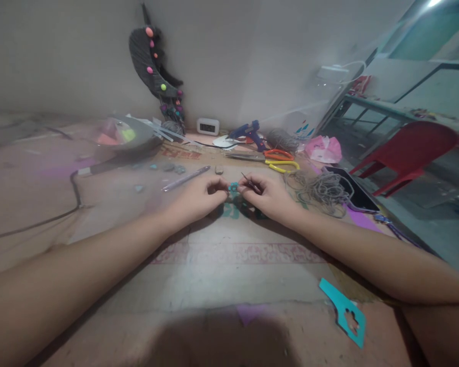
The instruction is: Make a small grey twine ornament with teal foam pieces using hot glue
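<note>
A small teal paper flower (233,187) is held over the middle of the table, between the fingertips of both hands. My left hand (208,192) pinches its left edge. On the other side, my right hand (263,195) pinches the flower's right edge and also holds a thin dark pointed stick (249,181), whose exact kind I cannot make out. Close to my left hand lie a clear-lilac pen (186,178) and a small curved piece (219,171). A teal paper scrap (346,313) with a flower-shaped cutout lies below my right forearm.
Scissors (262,159) with orange and yellow handles lie beyond the hands, before a blue glue gun (248,133). Tangled grey yarn (323,192) partly covers a phone (354,189) at right. A digital clock (208,126) and yarn-wrapped crescent (143,61) stand behind. A cable (76,191) crosses the left.
</note>
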Demonstrator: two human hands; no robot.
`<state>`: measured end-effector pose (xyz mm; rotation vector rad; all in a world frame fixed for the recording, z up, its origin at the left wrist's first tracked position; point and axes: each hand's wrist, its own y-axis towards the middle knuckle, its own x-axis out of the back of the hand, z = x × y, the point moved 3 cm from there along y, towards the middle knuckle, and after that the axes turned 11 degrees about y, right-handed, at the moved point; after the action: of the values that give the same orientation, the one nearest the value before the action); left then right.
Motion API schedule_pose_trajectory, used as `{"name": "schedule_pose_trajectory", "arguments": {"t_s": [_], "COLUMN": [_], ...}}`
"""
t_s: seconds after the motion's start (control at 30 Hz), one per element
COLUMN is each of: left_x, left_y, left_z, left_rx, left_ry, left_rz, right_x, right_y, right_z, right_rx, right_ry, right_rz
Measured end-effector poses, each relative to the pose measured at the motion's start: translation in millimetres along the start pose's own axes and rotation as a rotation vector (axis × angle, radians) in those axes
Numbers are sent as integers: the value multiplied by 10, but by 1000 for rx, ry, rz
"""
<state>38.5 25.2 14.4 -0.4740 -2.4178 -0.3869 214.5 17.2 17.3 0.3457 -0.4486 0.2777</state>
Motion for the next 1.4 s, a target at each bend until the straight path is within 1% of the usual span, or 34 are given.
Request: {"name": "schedule_pose_trajectory", "arguments": {"t_s": [0.13, 0.3, 0.67, 1.0, 1.07, 1.2, 1.3, 1.4], "left_x": [1, -7, -17, -14, -10, 8, 12, 26], "left_y": [-7, -4, -6, -12, -22, -31, -18, 5], "left_z": [-7, 21, 49, 39, 32, 36, 79, 112], "left_rx": [-34, -57, 1, 48, 58, 79, 108, 92], "left_ry": [33, 30, 32, 43, 42, 48, -7, -87], "left_rz": [-10, 13, 8, -6, -16, -75, -94, -115], "right_x": [-3, -10, -33, -19, -17, 2, 26, 42], "right_y": [4, -2, -21, 3, 8, 18, 31, 44], "right_z": [-8, -31, 21, -22, -37, -36, -12, 10], "right_rx": [3, -26, 2, -8, -23, -29, -36, -56], "right_ry": [19, 25, -11, 4, 6, 24, 54, 95], "right_rz": [-1, 18, 43, 18, 20, -12, -55, -75]}}
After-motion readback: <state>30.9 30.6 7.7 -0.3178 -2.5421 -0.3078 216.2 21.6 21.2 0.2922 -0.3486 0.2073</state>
